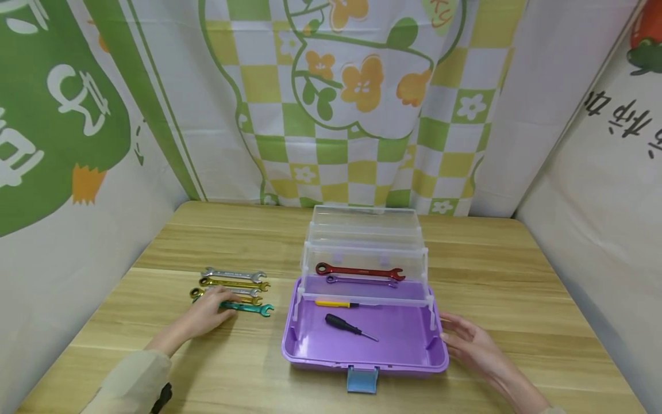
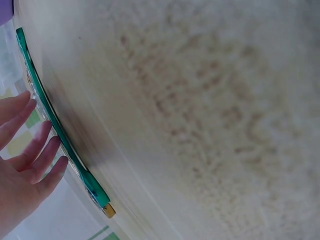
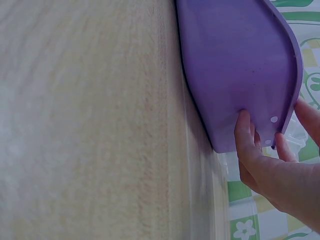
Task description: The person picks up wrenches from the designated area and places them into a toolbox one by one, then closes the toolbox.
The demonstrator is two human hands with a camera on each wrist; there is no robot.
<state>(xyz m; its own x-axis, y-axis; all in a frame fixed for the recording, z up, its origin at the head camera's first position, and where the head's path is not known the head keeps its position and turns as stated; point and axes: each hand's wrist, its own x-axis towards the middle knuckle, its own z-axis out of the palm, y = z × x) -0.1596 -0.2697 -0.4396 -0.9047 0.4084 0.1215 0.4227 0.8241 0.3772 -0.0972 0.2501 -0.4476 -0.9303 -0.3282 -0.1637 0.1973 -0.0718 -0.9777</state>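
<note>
My left hand (image 1: 209, 313) lies over several combination wrenches at the left of the table, its fingertips on or close to the green wrench (image 1: 250, 309). In the left wrist view its fingers are loosely bent beside the green wrench (image 2: 57, 125), not wrapped round it. Behind that lie a silver wrench (image 1: 234, 275) and a gold wrench (image 1: 227, 283), with others partly under the hand. My right hand (image 1: 476, 348) rests against the right end of an open purple toolbox (image 1: 310, 359); in the right wrist view its fingertips touch the outer wall and rim (image 3: 240, 60).
Inside the box lie a black screwdriver (image 1: 343, 325) and a yellow-handled screwdriver (image 1: 333, 303). A red wrench (image 1: 362, 271) and a small purple wrench (image 1: 362, 281) sit in the raised clear tray. The blue latch (image 1: 362, 380) hangs at the front. Curtains stand behind the wooden table (image 1: 486, 253).
</note>
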